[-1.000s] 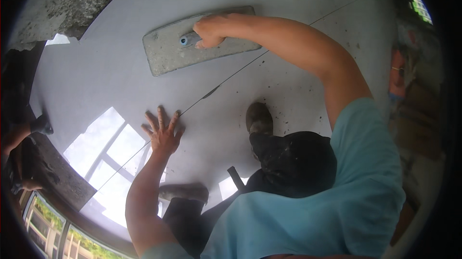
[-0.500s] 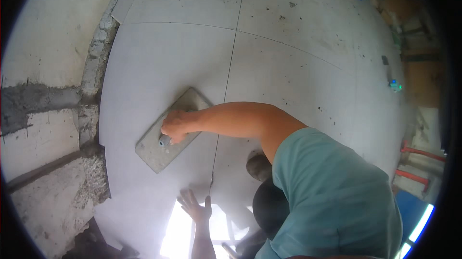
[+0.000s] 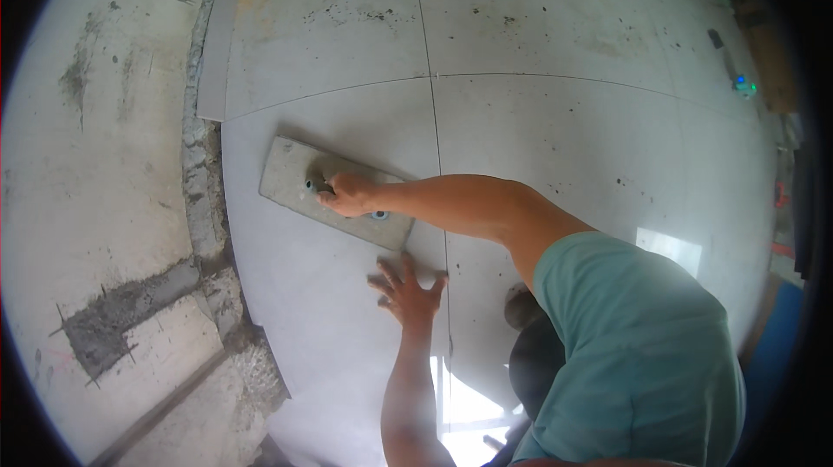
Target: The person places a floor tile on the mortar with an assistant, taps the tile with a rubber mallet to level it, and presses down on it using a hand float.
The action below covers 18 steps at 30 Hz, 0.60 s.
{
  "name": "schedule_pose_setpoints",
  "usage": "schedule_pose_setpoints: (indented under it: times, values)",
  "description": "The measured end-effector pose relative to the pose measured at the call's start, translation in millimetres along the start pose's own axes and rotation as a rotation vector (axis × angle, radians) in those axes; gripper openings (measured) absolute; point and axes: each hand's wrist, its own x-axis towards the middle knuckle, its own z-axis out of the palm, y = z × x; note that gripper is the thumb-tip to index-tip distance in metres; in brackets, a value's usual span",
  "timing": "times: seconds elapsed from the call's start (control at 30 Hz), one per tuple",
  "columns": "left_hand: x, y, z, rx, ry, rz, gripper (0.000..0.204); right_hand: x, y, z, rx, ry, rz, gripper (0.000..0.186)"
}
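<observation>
My right hand (image 3: 350,195) is closed around the handle of a hand float (image 3: 291,170), a grey, rectangular plate with dull, smeared faces. The float lies flat on a large pale tile (image 3: 321,293), slanting from upper left to lower right. Its handle runs along the plate, with both ends showing beside my fist. Just below the float's lower right corner, my left hand (image 3: 412,293) rests on the tile, fingers spread and holding nothing. A thin joint (image 3: 436,137) between tiles passes close to that hand's right side.
Along the left, a broken mortar edge (image 3: 200,180) borders older concrete (image 3: 130,120). Dark crumbs (image 3: 377,16) dot the far tiles. A small device with blue and green lights (image 3: 744,86) sits at the right. A blue panel (image 3: 775,328) stands at the lower right.
The float has turned, its left end swinging up and away. My left hand has moved forward, close to the float. The view has shifted, showing more concrete on the left.
</observation>
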Motion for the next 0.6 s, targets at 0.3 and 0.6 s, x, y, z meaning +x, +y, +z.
schedule_pose_setpoints:
  times: [0.3,0.6]
  values:
    - [0.2,13.4,-15.8,0.016,-0.023,0.043,0.106,-22.3,26.9,-44.5,-0.106,0.362,0.166,0.055]
    - [-0.1,-5.2,-18.9,-0.006,-0.084,0.014,0.107,-55.4,-0.4,-47.5,-0.18,0.303,-0.044,0.042]
